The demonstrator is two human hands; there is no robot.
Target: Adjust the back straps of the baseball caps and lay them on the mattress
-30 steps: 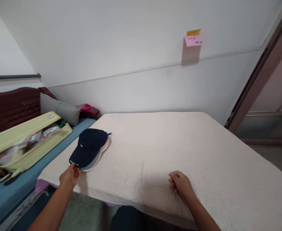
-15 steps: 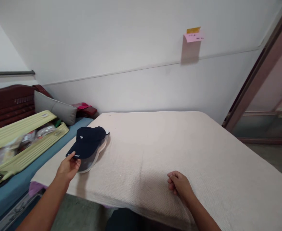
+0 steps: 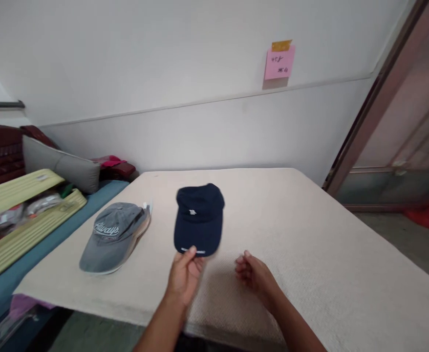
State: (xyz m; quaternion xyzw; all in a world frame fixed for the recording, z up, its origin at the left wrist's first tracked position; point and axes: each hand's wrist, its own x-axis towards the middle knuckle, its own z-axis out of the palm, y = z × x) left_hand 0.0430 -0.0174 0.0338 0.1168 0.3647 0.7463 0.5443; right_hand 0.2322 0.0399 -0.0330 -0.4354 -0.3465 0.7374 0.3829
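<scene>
My left hand [image 3: 184,275] pinches the brim of a navy blue cap [image 3: 199,218] and holds it just over the middle of the cream-covered table [image 3: 310,254]. My right hand [image 3: 253,275] hovers close to the right of the brim with its fingers loosely curled and holds nothing. A grey cap [image 3: 114,234] with white lettering lies at the table's left on top of a lighter cap whose edge shows beneath it.
A blue-covered bed [image 3: 2,288] at the left carries a yellow-green case [image 3: 20,220], a grey pillow [image 3: 58,161] and red items. A pink sticky note [image 3: 279,62] hangs on the white wall. A door frame [image 3: 368,107] stands at the right.
My left hand lifted the navy cap off the stack at the left and carried it right to the table's middle, uncovering the grey cap. My right hand shifted slightly left and opened a little.
</scene>
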